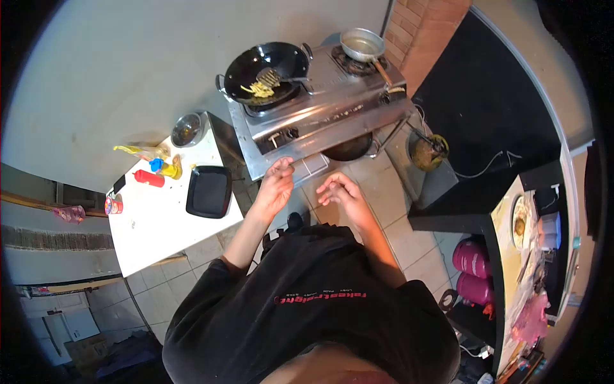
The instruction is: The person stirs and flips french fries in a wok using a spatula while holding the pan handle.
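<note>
My left hand is raised just before the stove's front panel, near the knobs. Its fingers are curled together towards the thumb; anything between them is too small to make out. To its right, my right hand hovers with loosely bent fingers apart, holding nothing. Both hands are over the floor in front of the metal gas stove. On the left burner sits a black wok with yellow food strips and a slotted spatula resting in it. A saucepan with liquid stands on the right burner.
At left, a white table bears a black tray, a red squeeze bottle, a yellow bottle with a blue cap and a metal bowl. A pot stands right of the stove. Another pan sits below it.
</note>
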The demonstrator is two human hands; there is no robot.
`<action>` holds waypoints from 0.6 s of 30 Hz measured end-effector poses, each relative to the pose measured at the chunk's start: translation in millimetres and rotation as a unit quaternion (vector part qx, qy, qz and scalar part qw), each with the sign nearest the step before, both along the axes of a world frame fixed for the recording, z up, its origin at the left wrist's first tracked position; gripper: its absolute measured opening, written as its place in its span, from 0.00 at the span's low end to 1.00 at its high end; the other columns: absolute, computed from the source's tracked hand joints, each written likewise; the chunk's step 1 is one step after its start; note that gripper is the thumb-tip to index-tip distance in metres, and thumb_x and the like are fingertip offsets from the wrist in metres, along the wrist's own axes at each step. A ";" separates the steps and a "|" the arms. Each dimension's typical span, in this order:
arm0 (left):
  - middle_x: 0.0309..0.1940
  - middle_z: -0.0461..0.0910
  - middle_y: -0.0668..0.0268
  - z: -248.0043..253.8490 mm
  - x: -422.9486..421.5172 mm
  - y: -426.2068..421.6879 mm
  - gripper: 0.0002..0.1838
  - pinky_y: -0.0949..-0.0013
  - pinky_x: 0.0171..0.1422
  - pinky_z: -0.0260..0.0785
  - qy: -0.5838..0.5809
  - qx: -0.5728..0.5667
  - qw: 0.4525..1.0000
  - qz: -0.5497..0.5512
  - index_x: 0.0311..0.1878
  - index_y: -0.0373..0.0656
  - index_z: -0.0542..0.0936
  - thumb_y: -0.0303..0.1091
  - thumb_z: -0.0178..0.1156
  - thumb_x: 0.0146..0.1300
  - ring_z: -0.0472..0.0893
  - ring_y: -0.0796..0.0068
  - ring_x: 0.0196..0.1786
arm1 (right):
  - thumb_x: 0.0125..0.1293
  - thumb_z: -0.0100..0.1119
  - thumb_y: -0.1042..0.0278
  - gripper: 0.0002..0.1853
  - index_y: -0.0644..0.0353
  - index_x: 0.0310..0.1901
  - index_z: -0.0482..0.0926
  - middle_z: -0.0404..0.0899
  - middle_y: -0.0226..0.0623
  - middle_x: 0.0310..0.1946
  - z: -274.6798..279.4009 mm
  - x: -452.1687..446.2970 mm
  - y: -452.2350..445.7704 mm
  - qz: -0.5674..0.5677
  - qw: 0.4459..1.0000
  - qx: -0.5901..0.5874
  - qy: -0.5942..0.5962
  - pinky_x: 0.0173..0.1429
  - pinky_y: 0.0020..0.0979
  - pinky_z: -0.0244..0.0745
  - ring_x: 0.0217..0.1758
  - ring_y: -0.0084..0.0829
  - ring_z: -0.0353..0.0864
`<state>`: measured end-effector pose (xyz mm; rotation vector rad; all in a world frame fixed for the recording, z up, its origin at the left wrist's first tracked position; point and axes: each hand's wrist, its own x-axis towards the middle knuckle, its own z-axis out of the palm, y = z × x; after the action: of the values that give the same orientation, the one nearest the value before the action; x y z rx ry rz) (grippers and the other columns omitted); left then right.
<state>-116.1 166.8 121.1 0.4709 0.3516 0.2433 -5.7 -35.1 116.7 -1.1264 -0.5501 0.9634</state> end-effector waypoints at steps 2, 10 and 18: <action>0.19 0.63 0.76 4.2 -3.4 22.7 0.18 0.80 0.18 0.55 -0.012 -0.015 1.000 -0.014 0.45 0.42 0.71 0.49 0.46 0.81 0.55 0.89 0.11 | 0.81 0.42 0.65 0.11 0.61 0.46 0.73 0.82 0.43 0.47 -4.9 4.0 23.8 0.011 1.000 -0.007 0.027 0.51 0.30 0.77 0.44 0.29 0.83; 0.15 0.52 0.79 -32.7 -18.9 109.3 0.20 0.75 0.20 0.50 0.007 -0.002 0.997 0.081 0.32 0.49 0.66 0.50 0.46 0.80 0.51 0.85 0.15 | 0.81 0.43 0.59 0.16 0.63 0.42 0.75 0.83 0.45 0.44 -18.5 34.7 109.7 0.041 0.997 -0.036 0.058 0.49 0.31 0.78 0.41 0.31 0.83; 0.18 0.56 0.77 -37.1 -10.8 143.0 0.13 0.75 0.24 0.54 0.081 -0.035 0.989 0.119 0.37 0.48 0.68 0.42 0.48 0.79 0.56 0.84 0.18 | 0.78 0.53 0.56 0.21 0.56 0.64 0.64 0.79 0.44 0.45 -33.2 107.5 197.8 -0.187 0.977 -0.015 0.098 0.43 0.34 0.81 0.38 0.36 0.85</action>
<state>-126.8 309.7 84.0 0.3801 0.5739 0.4252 101.8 162.7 83.6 -1.0978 -0.1535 0.7434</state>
